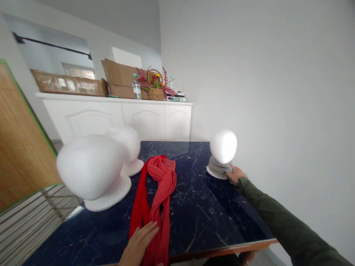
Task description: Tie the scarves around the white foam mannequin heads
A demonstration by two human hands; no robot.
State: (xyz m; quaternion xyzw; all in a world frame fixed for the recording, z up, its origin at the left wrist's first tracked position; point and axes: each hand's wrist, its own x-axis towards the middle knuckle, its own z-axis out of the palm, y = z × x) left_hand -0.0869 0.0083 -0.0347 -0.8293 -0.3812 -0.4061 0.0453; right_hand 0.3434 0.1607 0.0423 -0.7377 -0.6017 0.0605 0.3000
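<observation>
On the right of the table a white mannequin head stands upright, a grey scarf wrapped round its neck. My right hand is closed at the scarf's lower right side, fingertips on the cloth. Before me lies a coral-red scarf, loosely bunched at its far end, its lengths running to the table's near edge. A brighter red cloth lies along its left side. My left hand rests over the near part of the red cloth with fingers stretched out, gripping nothing that shows.
Two more white mannequin heads, a near one and a farther one, stand on the left of the dark blue marbled table. A metal rack and wooden board stand left. Behind are white cabinets; a wall bounds the right.
</observation>
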